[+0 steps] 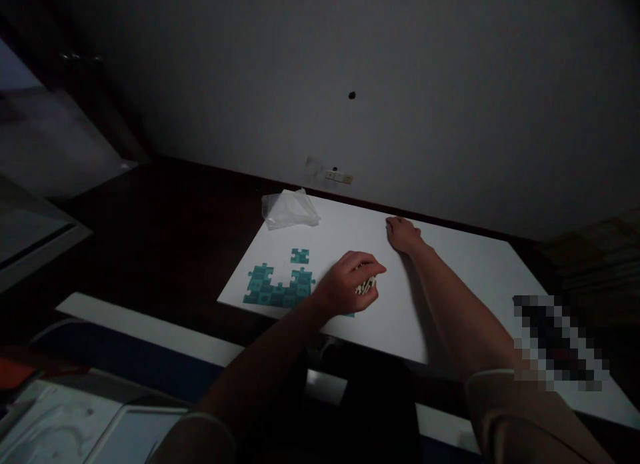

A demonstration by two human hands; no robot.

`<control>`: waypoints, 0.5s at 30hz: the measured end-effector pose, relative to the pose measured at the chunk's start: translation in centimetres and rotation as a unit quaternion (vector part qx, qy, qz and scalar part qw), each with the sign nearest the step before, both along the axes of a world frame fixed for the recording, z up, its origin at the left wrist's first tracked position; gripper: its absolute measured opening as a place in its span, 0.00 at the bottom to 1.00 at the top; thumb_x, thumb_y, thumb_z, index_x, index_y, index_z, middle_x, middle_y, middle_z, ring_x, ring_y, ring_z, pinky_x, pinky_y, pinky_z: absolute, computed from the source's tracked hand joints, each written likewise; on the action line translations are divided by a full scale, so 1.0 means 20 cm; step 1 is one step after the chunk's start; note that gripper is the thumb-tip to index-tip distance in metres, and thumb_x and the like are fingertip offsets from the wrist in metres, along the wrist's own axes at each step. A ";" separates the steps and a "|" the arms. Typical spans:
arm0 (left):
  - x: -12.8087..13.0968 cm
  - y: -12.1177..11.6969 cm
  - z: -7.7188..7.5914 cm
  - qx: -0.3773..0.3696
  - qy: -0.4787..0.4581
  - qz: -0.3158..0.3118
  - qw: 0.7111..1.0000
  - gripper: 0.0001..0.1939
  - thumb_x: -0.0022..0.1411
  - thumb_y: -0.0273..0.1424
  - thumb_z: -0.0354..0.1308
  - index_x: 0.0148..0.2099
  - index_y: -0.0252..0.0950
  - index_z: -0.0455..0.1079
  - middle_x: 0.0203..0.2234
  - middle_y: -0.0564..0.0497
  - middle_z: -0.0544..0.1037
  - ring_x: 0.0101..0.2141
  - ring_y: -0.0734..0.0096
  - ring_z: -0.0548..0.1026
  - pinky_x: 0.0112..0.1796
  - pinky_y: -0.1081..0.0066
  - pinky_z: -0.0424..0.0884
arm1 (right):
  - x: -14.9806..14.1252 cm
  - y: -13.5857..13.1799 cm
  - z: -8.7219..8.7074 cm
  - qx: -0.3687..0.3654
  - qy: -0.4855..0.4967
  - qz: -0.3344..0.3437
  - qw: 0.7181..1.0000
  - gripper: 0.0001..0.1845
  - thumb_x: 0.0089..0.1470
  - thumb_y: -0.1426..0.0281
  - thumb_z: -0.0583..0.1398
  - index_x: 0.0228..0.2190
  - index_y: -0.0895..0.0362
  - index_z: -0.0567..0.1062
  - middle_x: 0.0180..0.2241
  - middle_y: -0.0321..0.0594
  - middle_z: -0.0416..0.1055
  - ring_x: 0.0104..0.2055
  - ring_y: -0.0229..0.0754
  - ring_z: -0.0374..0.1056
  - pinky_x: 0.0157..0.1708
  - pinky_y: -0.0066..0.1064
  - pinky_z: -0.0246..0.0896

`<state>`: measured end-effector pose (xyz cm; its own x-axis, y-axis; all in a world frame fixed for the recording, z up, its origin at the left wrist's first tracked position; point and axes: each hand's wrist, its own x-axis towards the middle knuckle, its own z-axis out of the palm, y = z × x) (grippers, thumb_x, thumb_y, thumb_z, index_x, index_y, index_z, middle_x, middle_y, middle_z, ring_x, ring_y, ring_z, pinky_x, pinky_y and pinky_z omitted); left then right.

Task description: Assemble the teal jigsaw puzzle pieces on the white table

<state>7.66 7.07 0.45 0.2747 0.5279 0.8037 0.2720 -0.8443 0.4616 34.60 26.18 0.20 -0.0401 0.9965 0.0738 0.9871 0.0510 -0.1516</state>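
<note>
Dim light lay over the white table (460, 264), pixelation masking a dark object (557, 341) at its right. Teal puzzle pieces (260, 289), partly joined, lay beside the left hand (353, 284), closed around a mostly hidden, pale-edged stack (367, 286). The right hand (403, 235) rested near the far edge; whether it gripped anything, I couldn't tell.

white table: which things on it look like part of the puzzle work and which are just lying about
Likely part of it:
joined green puzzle pieces
loose green piece
pale-edged stack in the left hand

Apparently just lying about:
clear plastic bag, at the far left corner
dark object at right, too blurred to identify
</note>
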 end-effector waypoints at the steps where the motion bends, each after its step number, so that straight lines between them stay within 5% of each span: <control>1: 0.00 -0.01 0.01 -0.003 0.008 -0.006 1.000 0.23 0.66 0.25 0.67 0.62 0.42 0.83 0.55 0.42 0.87 0.53 0.52 0.85 0.57 0.51 0.84 | 0.00 -0.03 -0.01 0.001 -0.003 0.003 1.000 0.30 0.81 0.64 0.50 0.72 0.57 0.78 0.74 0.64 0.72 0.73 0.68 0.68 0.69 0.63 0.67; 11: 0.08 -0.13 0.10 -0.030 0.010 -0.053 0.998 0.25 0.63 0.24 0.68 0.61 0.39 0.85 0.56 0.39 0.87 0.56 0.47 0.85 0.61 0.51 0.83 | 0.02 -0.46 -0.04 0.053 0.017 -0.001 0.998 0.22 0.75 0.64 0.58 0.59 0.57 0.85 0.60 0.63 0.79 0.62 0.66 0.74 0.62 0.56 0.73; 15: 0.18 -0.26 0.11 -0.074 -0.034 -0.074 0.994 0.26 0.60 0.24 0.70 0.61 0.40 0.85 0.56 0.39 0.86 0.56 0.45 0.85 0.61 0.49 0.84 | 0.03 -0.66 -0.06 0.134 0.212 0.043 0.967 0.12 0.69 0.60 0.64 0.47 0.52 0.85 0.56 0.58 0.80 0.58 0.61 0.77 0.64 0.53 0.74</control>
<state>11.28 1.90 2.59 0.3058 0.5991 0.7400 0.1129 -0.7945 0.5966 35.24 12.95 -0.90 -0.0320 0.9334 0.3575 0.8294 0.2244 -0.5116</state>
